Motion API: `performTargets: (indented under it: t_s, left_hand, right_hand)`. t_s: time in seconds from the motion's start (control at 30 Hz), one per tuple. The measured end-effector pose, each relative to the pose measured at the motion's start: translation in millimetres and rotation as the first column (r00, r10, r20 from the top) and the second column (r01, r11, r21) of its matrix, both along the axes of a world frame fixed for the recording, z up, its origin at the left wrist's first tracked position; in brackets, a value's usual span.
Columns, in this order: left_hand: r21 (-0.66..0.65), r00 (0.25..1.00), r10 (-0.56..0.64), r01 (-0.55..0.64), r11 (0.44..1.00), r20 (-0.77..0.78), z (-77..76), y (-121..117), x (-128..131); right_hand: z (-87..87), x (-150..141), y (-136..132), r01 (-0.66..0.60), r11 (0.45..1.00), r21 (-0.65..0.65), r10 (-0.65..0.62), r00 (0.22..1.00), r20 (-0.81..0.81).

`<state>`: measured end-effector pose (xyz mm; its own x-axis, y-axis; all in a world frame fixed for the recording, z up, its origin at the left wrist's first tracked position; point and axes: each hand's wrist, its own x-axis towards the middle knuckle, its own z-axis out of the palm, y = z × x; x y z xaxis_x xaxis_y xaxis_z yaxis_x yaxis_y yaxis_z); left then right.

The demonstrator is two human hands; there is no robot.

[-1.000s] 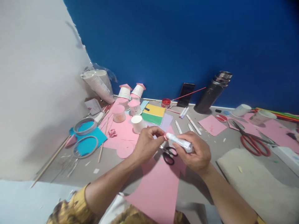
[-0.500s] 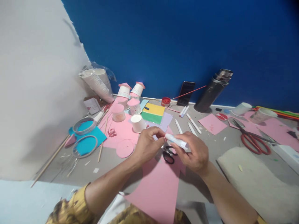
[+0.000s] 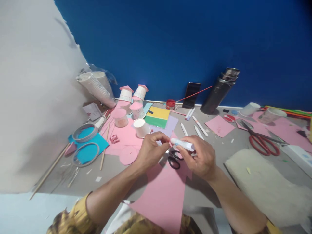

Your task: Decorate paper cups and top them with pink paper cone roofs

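My right hand (image 3: 201,157) is closed around a white glue tube (image 3: 182,144), whose tip points left toward my other hand. Thumb and fingertips of my left hand (image 3: 153,149) pinch a small pink piece, mostly hidden by the fingers, right at the tube's tip. Below the hands lie black-handled scissors (image 3: 174,162), partly on a large pink paper sheet (image 3: 162,195) that hangs toward my lap. A white paper cup (image 3: 141,128) lies tilted just beyond my left hand.
Paper cups with pink tops (image 3: 136,110) stand back left, near stacked cups (image 3: 96,89). Tape rolls (image 3: 85,133) lie on blue paper at left. A dark flask (image 3: 219,92) and a phone (image 3: 192,94) lean on the wall. Red-handled scissors (image 3: 263,146) and white batting (image 3: 265,185) lie right.
The camera view has shifted slightly, so everything sits a little further left. Both hands keep their grips, with the glue tube still at the left fingertips.
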<state>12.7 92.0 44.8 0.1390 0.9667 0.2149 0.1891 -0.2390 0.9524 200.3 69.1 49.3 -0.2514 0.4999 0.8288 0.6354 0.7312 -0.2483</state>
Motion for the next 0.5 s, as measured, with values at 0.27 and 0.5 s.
performTargets:
  t_s: [0.27,0.5]
  left_hand:
    - [-0.036,1.0,0.009,-0.008,0.999,0.027,1.3,-2.2,1.0]
    - [-0.062,1.0,0.003,-0.002,0.998,0.006,-0.6,-1.5,0.2]
  right_hand:
    - [-4.1,-5.3,-1.3,0.142,0.99,0.021,-0.14,0.987,-0.078]
    - [-7.4,-1.4,1.2,0.077,0.994,0.077,-0.082,0.995,0.062]
